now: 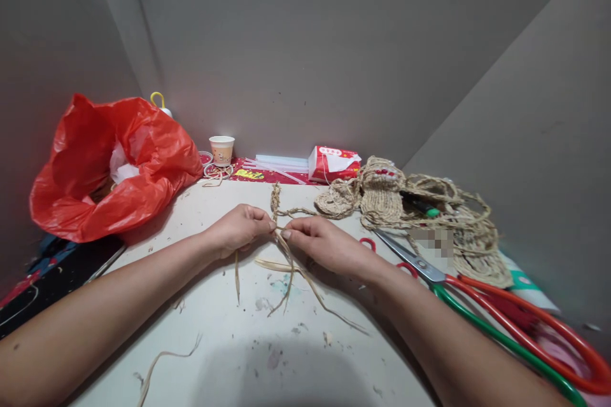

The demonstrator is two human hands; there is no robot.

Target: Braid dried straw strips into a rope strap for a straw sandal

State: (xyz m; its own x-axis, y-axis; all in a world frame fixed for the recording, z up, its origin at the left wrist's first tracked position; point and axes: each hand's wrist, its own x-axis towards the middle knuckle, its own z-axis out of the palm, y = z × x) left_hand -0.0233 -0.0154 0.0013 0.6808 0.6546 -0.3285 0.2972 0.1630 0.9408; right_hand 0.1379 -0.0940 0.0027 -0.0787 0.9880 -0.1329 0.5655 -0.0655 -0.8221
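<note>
My left hand (243, 229) and my right hand (319, 241) meet at the middle of the table, thumbs and fingers pinched together. Between them they grip dry straw strands (289, 261), whose loose tails hang toward me and spread over the tabletop. Just beyond the fingertips, a short straw braid (275, 198) points away from me. A thin straw cord (300, 210) runs from near it to the right, toward a coiled straw piece (337, 198). My fingers partly hide where the strands cross.
Large scissors (420, 264) with red and green handles lie beside my right forearm. Woven straw pieces (382, 200) are heaped behind them. A red plastic bag (162, 140) stands at left. At the back are a paper cup (222, 151) and a tissue pack (329, 164). A loose strand (155, 365) lies near the front.
</note>
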